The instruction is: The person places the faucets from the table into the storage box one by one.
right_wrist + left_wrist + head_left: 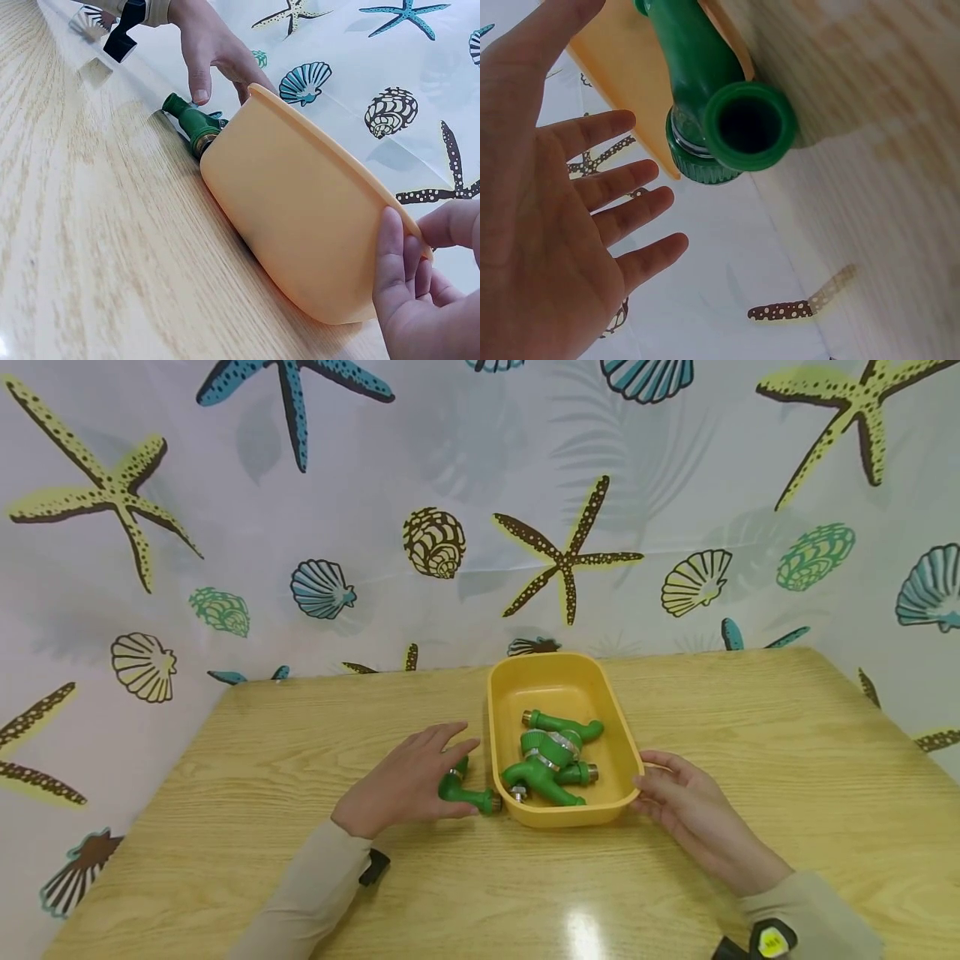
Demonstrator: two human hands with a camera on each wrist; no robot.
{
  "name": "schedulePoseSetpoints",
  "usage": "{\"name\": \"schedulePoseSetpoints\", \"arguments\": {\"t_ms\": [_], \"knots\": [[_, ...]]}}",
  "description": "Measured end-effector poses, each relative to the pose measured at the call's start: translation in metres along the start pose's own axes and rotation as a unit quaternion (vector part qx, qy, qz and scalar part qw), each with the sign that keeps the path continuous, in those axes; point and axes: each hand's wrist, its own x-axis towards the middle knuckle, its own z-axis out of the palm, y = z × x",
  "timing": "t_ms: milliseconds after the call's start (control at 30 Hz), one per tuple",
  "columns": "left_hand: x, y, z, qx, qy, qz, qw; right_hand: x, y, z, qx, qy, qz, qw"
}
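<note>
A yellow plastic tray (573,817) stands on the table with several green taps (551,768) piled in it. My left hand (408,781) is spread with its fingers apart beside another green tap (471,798), which lies on the table along the tray's left side. In the left wrist view this tap (701,60) shows its round open spout, and the fingers do not wrap it. At the tray's near right corner, my right hand (693,814) pinches the rim between thumb and fingers, as the right wrist view also shows on the tray wall (300,202).
The wooden table (315,718) ends at a pale curtain (465,460) printed with starfish and shells, which rises behind it and at both sides. Dark straps with small devices (373,867) sit at both wrists.
</note>
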Motion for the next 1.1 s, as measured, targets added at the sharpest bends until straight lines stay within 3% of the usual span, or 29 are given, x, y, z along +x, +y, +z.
{"name": "schedulePoseSetpoints", "arguments": {"t_ms": [500,800,1100], "knots": [[0.0020,0.0014,0.0025,-0.001,-0.014,-0.002,0.9999,-0.0005,-0.0001,0.0000,0.002,-0.004,-0.007,1.0000],[0.0028,0.0017,0.0042,-0.049,-0.036,-0.025,0.9978,-0.0002,0.0007,0.0002,0.009,-0.006,-0.013,0.9999],[0.0035,0.0032,0.0037,-0.063,-0.058,-0.037,0.9956,-0.0008,0.0001,-0.0009,0.008,-0.010,-0.013,0.9998]]}}
